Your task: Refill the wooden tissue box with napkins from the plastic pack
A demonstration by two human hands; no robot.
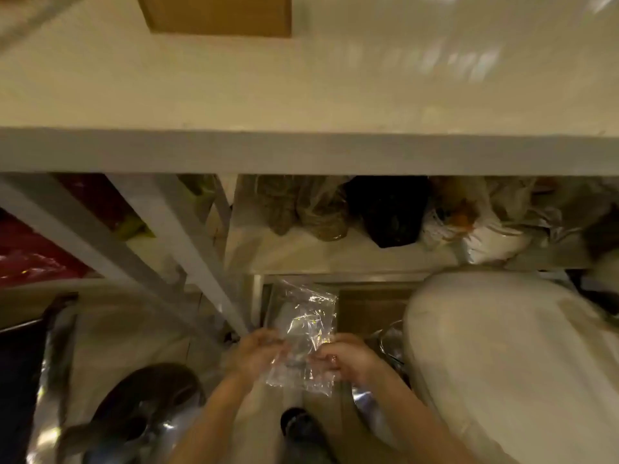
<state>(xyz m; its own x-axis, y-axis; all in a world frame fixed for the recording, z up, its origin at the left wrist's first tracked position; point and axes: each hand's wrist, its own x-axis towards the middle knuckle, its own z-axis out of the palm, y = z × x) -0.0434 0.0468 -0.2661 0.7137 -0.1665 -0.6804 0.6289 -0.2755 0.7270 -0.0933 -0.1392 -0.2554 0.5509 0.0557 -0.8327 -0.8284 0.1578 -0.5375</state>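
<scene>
A clear, crinkled plastic pack (306,329) hangs between both hands in front of a shelving unit, low in the view. My left hand (256,354) pinches its left edge and my right hand (346,358) pinches its right edge. The pack looks see-through and I cannot tell whether any napkins are in it. The whole view is blurred. No wooden tissue box is recognisable.
A grey metal shelf (301,150) crosses the view above the hands, with a cardboard box (217,13) on top. Bags (388,212) fill the lower shelf. A large white sack (509,356) stands at right, a dark round object (147,396) at left, my shoe (298,425) below.
</scene>
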